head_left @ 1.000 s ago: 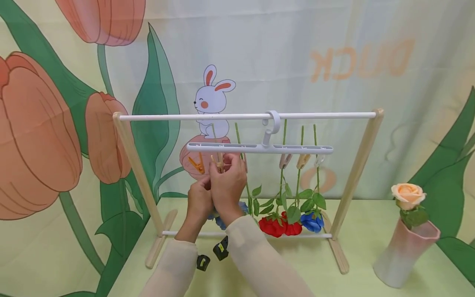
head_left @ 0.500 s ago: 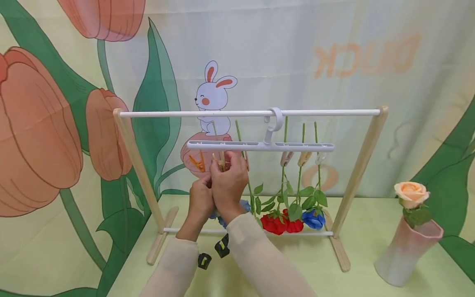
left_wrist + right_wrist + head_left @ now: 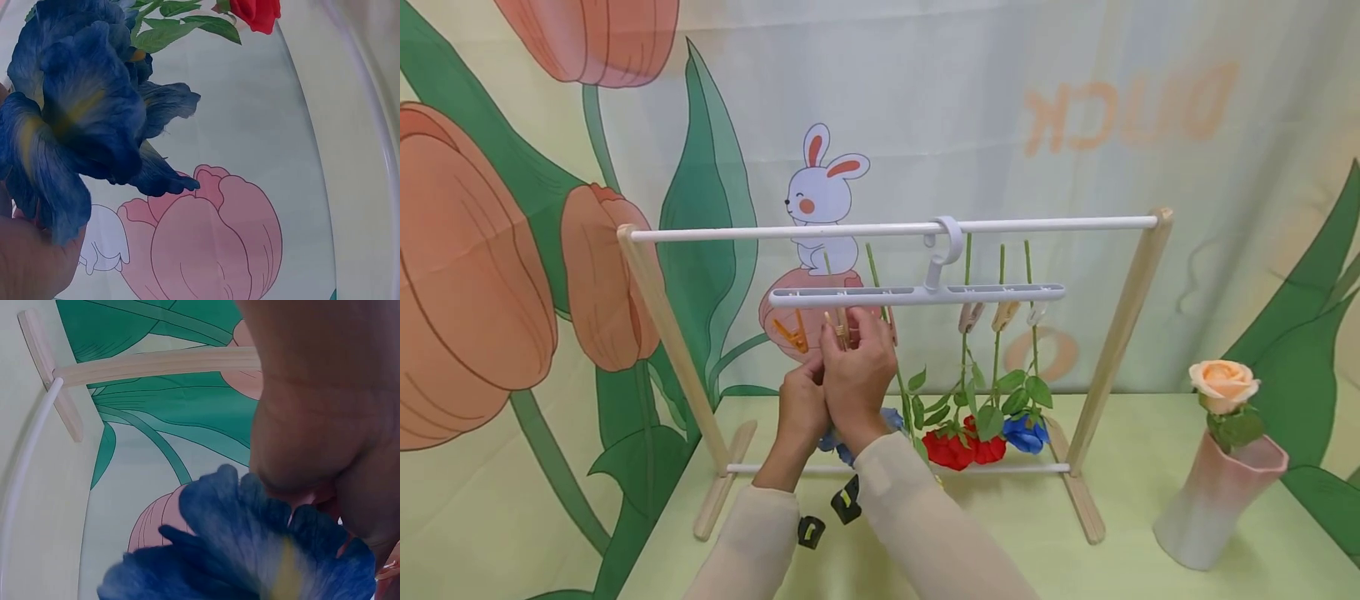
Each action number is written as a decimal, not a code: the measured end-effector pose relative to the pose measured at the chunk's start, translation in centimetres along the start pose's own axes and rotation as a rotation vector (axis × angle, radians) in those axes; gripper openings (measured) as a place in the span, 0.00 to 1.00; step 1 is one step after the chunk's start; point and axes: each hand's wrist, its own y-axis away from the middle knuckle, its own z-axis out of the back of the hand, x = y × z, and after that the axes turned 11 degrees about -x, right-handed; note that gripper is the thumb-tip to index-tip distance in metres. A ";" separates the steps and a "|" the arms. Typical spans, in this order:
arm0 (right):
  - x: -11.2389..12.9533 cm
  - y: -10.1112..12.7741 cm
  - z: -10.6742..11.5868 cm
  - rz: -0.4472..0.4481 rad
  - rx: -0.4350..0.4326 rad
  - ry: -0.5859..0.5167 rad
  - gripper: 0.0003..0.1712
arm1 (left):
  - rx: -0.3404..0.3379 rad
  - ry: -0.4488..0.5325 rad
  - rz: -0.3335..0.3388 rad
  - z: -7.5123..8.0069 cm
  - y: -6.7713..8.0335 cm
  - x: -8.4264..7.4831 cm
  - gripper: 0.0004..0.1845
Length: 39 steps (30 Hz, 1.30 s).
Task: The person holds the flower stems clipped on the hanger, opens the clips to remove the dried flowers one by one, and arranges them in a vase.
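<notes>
My right hand (image 3: 859, 379) pinches a beige clothespin (image 3: 840, 332) under the left half of a grey hanger (image 3: 857, 297). Close beside it and lower, my left hand (image 3: 800, 408) has curled fingers at the stem of a blue iris (image 3: 94, 112); the grip itself is mostly hidden. The iris hangs head down below both hands, its stem tip (image 3: 827, 263) rising above the hanger. It also fills the lower part of the right wrist view as blue petals (image 3: 231, 550). An orange clothespin (image 3: 792, 333) hangs at the hanger's left end.
The hanger hooks over the white top rail (image 3: 760, 232) of a wooden-legged rack. Red flowers (image 3: 951, 450) and a blue flower (image 3: 1027, 434) hang upside down from clothespins on its right half. A pink-white vase (image 3: 1213, 508) with a peach rose (image 3: 1223, 386) stands right.
The view shifts slightly. Both hands stay at the same beige clothespin and stem, with hardly any visible movement.
</notes>
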 end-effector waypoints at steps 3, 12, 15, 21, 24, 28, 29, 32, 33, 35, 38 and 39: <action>0.0 0.1 0.0 -0.004 0.009 0.015 0.16 | -0.008 -0.021 -0.011 0.1 0.1 0.1 0.17; 0.2 0.4 0.0 -0.027 0.049 0.044 0.16 | -0.002 -0.032 0.014 0.2 0.7 0.7 0.16; 0.2 0.4 0.1 -0.025 0.058 0.054 0.17 | -0.005 -0.029 0.024 0.2 1.1 1.0 0.16; -0.1 0.4 0.5 -0.005 0.083 0.074 0.19 | -0.004 -0.040 0.017 0.2 1.9 1.9 0.13; -0.3 0.4 0.7 0.007 0.082 0.078 0.19 | 0.005 -0.028 0.024 0.3 2.1 2.4 0.11; -0.6 0.5 0.9 0.020 0.082 0.080 0.19 | 0.016 0.006 0.062 0.3 2.5 3.2 0.09; -0.7 0.4 1.0 0.025 0.085 0.079 0.19 | 0.020 0.019 0.068 0.3 2.7 3.4 0.09; -0.9 0.4 1.2 0.042 0.094 0.078 0.19 | 0.030 0.059 0.082 0.1 3.1 4.0 0.08; -0.9 0.3 1.3 0.047 0.096 0.078 0.19 | 0.036 0.071 0.085 0.1 3.3 4.2 0.08; -1.0 0.3 1.5 0.060 0.097 0.076 0.19 | 0.056 0.093 0.093 0.0 3.8 4.5 0.08; -1.0 0.3 2.1 0.076 0.103 0.070 0.19 | 0.078 0.094 0.082 0.0 4.4 5.0 0.08; -1.0 0.4 2.3 0.083 0.109 0.069 0.19 | 0.081 0.089 0.075 0.1 4.6 5.1 0.08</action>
